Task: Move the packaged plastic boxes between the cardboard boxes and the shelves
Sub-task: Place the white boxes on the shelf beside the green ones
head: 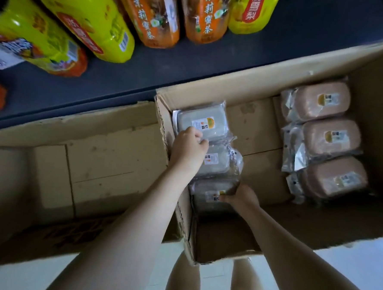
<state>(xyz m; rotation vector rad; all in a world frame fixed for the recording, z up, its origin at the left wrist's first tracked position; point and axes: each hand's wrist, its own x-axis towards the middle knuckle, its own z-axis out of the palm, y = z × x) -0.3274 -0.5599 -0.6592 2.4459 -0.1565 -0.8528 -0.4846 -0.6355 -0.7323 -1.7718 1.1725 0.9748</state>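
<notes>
My left grip [189, 149] is curling onto the far grey packaged box [202, 122]; my right grip [242, 196] is pinching the nearest grey box [207, 204], with pink boxes [330, 137] lying to its right.

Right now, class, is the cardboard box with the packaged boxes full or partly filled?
Partly filled: the cardboard box holds three grey packaged boxes and three pink packaged boxes, with bare floor between the rows.
</notes>
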